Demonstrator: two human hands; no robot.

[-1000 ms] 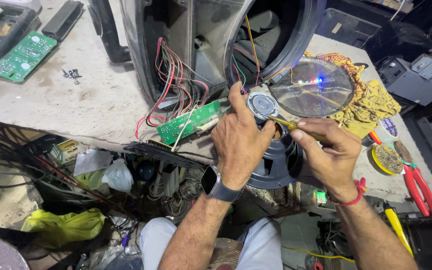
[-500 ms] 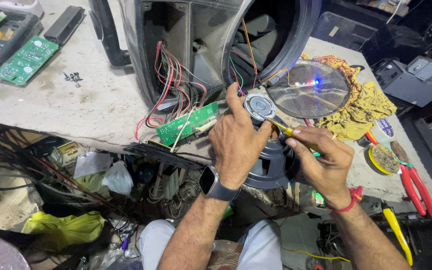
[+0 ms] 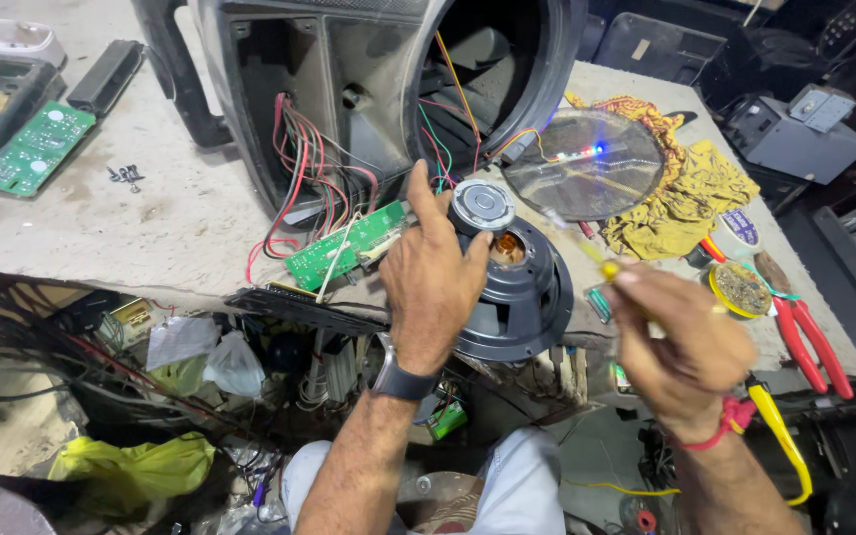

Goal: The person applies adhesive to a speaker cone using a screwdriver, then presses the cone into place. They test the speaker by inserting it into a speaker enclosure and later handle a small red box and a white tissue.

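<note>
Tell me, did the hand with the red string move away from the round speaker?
Yes. The right hand with its screwdriver has pulled back toward the person, away from the speaker. Before, the tip touched the speaker's metal top; now it is clear of it.

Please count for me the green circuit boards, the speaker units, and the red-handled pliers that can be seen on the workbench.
Green circuit boards: 2, one under the wires, one at the far left
Speaker units: 1, under the left hand
Red-handled pliers: 1
Total: 4
</note>
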